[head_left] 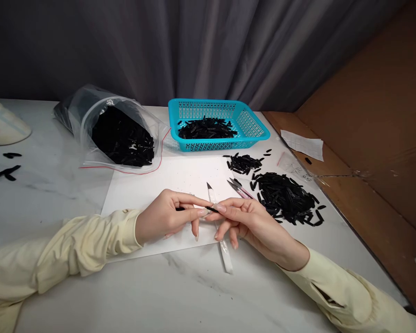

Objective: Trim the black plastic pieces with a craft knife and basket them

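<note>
Between the fingertips of both hands is a small black strip (212, 209), thin and slightly pointed. My left hand (171, 212) pinches one end, and another dark piece (180, 209) shows by its fingers. With thumb and forefinger, my right hand (244, 217) pinches the strip's other end. Beneath the hands lies a white sheet (142, 192). A craft knife (225, 256) with a white wrapped handle and dark blade lies under the fingers. Just behind my right hand is a pair of pointed metal-tipped snips (238, 188) with pink on the handles, partly hidden.
A blue basket (225, 144) holds black strips. Left of it, an open zip bag (86, 143) spills more of them. A large pile (287, 196) and a smaller pile (244, 163) lie at the right. A cardboard wall (377, 92) borders the right side; another person's sleeve (5, 122) shows far left.
</note>
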The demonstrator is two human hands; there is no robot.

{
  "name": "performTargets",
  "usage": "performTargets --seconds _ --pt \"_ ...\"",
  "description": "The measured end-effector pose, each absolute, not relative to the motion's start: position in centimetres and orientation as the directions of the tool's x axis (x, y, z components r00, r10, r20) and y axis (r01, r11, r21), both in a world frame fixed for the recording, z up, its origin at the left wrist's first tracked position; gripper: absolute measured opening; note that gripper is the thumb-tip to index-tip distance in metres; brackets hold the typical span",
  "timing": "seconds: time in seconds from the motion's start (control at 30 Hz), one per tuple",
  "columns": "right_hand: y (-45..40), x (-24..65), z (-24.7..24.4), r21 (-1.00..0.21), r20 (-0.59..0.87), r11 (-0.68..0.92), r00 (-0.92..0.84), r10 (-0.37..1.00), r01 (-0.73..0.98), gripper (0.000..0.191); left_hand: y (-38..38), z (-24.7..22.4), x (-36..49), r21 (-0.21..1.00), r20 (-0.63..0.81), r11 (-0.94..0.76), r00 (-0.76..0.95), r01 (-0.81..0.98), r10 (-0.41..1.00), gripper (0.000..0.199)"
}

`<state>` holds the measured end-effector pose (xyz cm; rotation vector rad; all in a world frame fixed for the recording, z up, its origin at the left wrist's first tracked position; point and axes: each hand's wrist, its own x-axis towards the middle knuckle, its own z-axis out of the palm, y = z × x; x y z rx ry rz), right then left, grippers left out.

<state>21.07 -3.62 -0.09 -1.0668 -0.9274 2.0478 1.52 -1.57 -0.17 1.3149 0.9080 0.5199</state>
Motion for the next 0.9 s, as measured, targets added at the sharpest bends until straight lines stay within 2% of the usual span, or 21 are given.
performTargets --seconds 0.1,0.2,0.3,0.37,0.47,0.53,0.6,0.63,0.67,0.8,0.9 --pt "-3.7 21.1 0.1 -0.832 -0.405 -0.524 -0.448 0.797 -0.180 0.017 -1.4 -0.1 1.5 0.959 -0.278 0.252 0.587 0.127 0.761 0.031" --pt "-3.1 21.4 1.2 -0.920 -0.345 -0.388 -0.350 0.871 -0.060 0.019 -0.8 -0.2 1.4 0.933 -0.302 0.359 0.615 0.033 0.729 0.031" --pt "-0.6 21.8 3.2 -0.979 -0.163 -0.139 -0.164 0.973 0.147 0.019 0.0 -0.5 1.2 0.863 -0.346 0.498 0.617 -0.087 0.707 0.034" --pt "2.2 22.0 4.4 -0.950 0.033 0.056 -0.078 0.996 0.308 0.017 0.5 -0.7 1.0 0.792 -0.384 0.594 0.643 -0.138 0.662 0.040" --pt "6.7 22.0 5.3 -0.789 0.234 0.274 -0.143 0.962 0.550 0.017 0.9 -0.8 0.8 0.737 -0.395 0.654 0.677 -0.170 0.621 0.050" --pt "8.5 21.5 5.5 -0.555 0.358 0.420 -0.250 0.900 0.718 0.019 1.0 -0.8 0.7 0.731 -0.384 0.659 0.693 -0.175 0.610 0.054" --pt "8.4 20.6 5.5 -0.294 0.457 0.524 -0.364 0.812 0.799 0.020 1.0 -0.9 0.7 0.730 -0.360 0.659 0.718 -0.180 0.595 0.056" --pt "7.6 19.9 5.5 -0.220 0.472 0.572 -0.427 0.771 0.790 0.016 1.0 -0.9 0.7 0.729 -0.345 0.659 0.732 -0.186 0.588 0.056" --pt "6.5 19.3 5.5 -0.200 0.469 0.629 -0.490 0.735 0.752 0.013 1.0 -1.0 0.7 0.727 -0.328 0.659 0.746 -0.193 0.579 0.055" --pt "1.2 16.9 4.6 -0.368 0.310 0.812 -0.764 0.566 0.452 0.013 1.0 -1.3 0.9 0.703 -0.298 0.668 0.753 -0.243 0.587 0.047" --pt "-0.6 16.0 3.3 -0.357 0.282 0.838 -0.807 0.519 0.414 0.015 0.9 -1.4 1.1 0.696 -0.338 0.668 0.700 -0.264 0.629 0.040"
